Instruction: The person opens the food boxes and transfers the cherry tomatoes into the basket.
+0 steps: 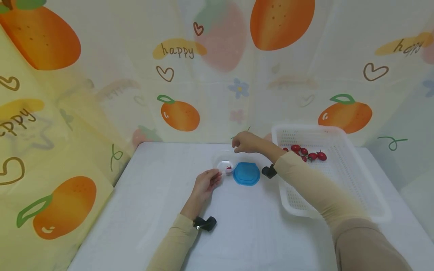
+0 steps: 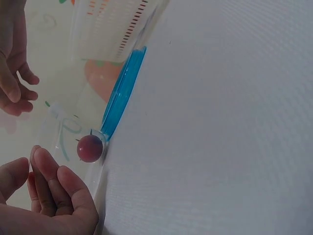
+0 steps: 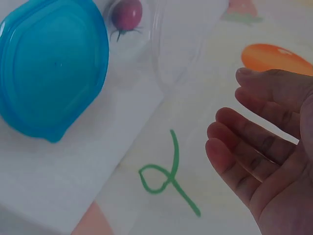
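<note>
A small clear plastic container [image 1: 219, 164] stands toward the back of the table, with one red cherry tomato [image 2: 90, 149] in it. Its raised clear wall or flap shows faintly behind. My left hand [image 1: 205, 183] is at the container's near left side, fingers loosely bent and thumb apart from them; whether the fingertips touch the rim is unclear. Above and behind the container hovers my right hand [image 1: 246, 142], its fingers relaxed and bent, with nothing seen between them in the right wrist view. A blue plastic lid [image 1: 246, 174] lies flat just right of the container.
On the right of the table sits a white perforated basket [image 1: 339, 192], partly covered by the right forearm. Several cherry tomatoes [image 1: 312, 156] lie toward its back left. A fruit-printed curtain [image 1: 217, 86] hangs behind the white-covered table [image 1: 142, 199].
</note>
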Demonstrator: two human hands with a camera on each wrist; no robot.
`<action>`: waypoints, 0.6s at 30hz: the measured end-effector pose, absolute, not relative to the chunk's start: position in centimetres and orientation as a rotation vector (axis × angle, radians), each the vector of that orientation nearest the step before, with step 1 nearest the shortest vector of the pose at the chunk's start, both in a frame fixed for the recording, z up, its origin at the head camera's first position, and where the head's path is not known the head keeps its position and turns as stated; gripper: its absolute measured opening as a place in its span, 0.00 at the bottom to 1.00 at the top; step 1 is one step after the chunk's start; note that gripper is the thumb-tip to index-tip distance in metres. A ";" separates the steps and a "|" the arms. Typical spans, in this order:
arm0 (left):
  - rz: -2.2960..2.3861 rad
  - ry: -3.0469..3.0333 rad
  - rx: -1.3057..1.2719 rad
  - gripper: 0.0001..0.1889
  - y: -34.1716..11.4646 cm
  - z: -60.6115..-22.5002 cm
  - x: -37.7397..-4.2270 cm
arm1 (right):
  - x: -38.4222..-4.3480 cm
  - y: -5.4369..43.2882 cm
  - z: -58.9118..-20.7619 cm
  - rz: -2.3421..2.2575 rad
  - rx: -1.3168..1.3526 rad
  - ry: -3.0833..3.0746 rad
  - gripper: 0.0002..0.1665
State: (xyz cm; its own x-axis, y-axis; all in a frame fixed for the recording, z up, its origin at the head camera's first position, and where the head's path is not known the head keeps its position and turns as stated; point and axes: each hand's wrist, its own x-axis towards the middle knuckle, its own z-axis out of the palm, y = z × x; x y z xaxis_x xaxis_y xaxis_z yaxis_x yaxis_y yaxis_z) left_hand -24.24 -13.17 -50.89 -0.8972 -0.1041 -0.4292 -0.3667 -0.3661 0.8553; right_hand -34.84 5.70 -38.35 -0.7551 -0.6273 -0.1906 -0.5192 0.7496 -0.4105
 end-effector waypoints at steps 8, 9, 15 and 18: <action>2.390 1.632 -0.661 0.19 -13.1 -51.0 -24.4 | -34.6 3.8 -39.8 -0.457 -0.968 2.591 0.14; 2.390 1.628 -0.663 0.19 -13.1 -51.0 -24.4 | -34.5 3.6 -40.0 -0.446 -0.974 2.588 0.14; 2.403 1.612 -0.666 0.19 -13.2 -51.0 -24.6 | -34.2 2.5 -41.0 -0.403 -0.960 2.548 0.16; 2.403 1.603 -0.677 0.18 -13.1 -51.0 -24.6 | -34.0 2.1 -41.3 -0.387 -0.971 2.520 0.16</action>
State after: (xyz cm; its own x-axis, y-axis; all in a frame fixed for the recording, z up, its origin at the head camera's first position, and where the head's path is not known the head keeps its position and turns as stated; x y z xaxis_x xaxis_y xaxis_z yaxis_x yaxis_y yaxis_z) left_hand -24.64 -13.12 -50.98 -0.8813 -0.1038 -0.4609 -0.3856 -0.4057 0.8287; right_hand -33.97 2.08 -41.32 -0.6732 -0.6866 -0.2746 -0.5726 0.7190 -0.3939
